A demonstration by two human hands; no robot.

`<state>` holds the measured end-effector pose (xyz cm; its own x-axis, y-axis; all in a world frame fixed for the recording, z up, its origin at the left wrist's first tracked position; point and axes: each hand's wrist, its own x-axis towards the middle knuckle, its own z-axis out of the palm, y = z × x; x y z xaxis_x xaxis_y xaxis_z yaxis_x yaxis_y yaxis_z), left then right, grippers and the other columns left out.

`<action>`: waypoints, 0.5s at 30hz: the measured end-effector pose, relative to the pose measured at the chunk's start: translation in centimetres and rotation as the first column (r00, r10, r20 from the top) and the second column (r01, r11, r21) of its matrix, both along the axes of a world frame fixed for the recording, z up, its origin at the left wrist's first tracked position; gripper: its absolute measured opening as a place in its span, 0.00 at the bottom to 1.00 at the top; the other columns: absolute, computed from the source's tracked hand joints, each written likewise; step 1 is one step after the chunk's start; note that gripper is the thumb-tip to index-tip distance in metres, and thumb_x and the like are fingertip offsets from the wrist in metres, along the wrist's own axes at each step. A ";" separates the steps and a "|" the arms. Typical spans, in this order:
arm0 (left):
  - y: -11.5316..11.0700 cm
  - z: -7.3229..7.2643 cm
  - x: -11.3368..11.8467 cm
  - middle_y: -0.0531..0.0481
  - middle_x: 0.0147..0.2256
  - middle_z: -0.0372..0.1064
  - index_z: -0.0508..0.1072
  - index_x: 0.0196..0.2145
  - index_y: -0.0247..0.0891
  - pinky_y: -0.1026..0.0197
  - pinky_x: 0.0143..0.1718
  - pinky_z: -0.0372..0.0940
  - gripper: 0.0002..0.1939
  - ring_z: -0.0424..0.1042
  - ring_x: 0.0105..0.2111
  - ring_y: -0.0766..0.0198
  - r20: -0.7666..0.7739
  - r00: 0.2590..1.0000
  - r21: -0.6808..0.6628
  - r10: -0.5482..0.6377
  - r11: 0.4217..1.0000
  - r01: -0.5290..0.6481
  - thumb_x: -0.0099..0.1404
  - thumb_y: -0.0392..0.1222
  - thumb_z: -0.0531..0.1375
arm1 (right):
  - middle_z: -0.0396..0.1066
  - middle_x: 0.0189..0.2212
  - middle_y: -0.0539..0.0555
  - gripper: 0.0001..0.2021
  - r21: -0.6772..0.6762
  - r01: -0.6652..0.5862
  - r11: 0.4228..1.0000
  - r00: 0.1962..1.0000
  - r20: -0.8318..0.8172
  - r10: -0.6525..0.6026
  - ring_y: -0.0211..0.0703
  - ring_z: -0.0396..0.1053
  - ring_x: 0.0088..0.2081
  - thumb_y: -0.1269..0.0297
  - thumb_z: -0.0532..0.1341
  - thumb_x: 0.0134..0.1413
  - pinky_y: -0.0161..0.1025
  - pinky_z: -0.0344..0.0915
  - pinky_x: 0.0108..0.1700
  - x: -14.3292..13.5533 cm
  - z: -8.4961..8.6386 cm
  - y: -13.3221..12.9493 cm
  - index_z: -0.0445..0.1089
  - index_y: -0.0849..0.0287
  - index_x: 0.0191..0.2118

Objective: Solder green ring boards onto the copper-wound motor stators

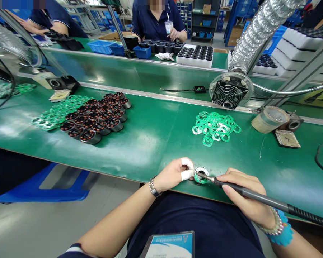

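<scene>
Soldering iron (258,197) in the right hand (247,199), a slim dark grey wand with a black ribbed cord end and a thin metal tip. Its long axis runs nearly level across the near edge of the green surface (150,139), tip pointing left and slightly away from the person, cord trailing off to the right. The right hand's grip is clamped around the handle, pen fashion. The tip rests on a small green ring-shaped circuit board (200,175) lying flat on a round part at the front of the surface, close to the person's body. The left hand (174,174), two fingertips wrapped in white tape, has its grip pinched on the left rim of that board. Farther back lie a loose heap of green rings (215,128), a cluster of copper-wound stators (97,118), and a small extraction fan (229,91).
</scene>
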<state>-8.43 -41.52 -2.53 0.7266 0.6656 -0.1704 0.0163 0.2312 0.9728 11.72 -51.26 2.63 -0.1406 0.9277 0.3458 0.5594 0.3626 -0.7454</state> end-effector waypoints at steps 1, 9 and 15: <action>0.0 0.0 0.0 0.54 0.26 0.60 0.64 0.23 0.34 0.64 0.30 0.57 0.07 0.62 0.26 0.68 0.000 1.000 0.001 -0.001 1.000 0.001 0.52 0.38 0.60 | 0.73 0.27 0.53 0.08 -0.002 -0.002 1.000 1.000 -0.002 0.002 0.40 0.69 0.27 0.72 0.57 0.53 0.37 0.67 0.30 0.0 0.0 0.0 0.72 0.58 0.37; 0.0 0.2 0.0 0.53 0.26 0.60 0.64 0.24 0.34 0.64 0.29 0.57 0.06 0.62 0.26 0.69 -0.011 1.000 0.000 -0.001 1.000 0.001 0.52 0.38 0.59 | 0.73 0.27 0.53 0.08 0.001 -0.006 1.000 1.000 0.001 0.006 0.40 0.69 0.28 0.73 0.58 0.52 0.37 0.67 0.31 0.0 -0.1 0.0 0.72 0.58 0.37; 0.0 0.0 0.0 0.54 0.25 0.60 0.64 0.23 0.34 0.64 0.30 0.58 0.08 0.62 0.26 0.69 0.001 1.000 -0.003 0.003 1.000 -0.003 0.52 0.39 0.61 | 0.73 0.26 0.53 0.08 0.007 0.025 1.000 1.000 0.006 -0.025 0.40 0.70 0.27 0.71 0.57 0.53 0.37 0.67 0.29 0.0 0.4 0.0 0.72 0.58 0.36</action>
<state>-8.42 -41.50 -2.56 0.7250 0.6671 -0.1715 0.0142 0.2344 0.9720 11.75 -51.26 2.99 -0.1194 0.9286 0.3514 0.5727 0.3535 -0.7396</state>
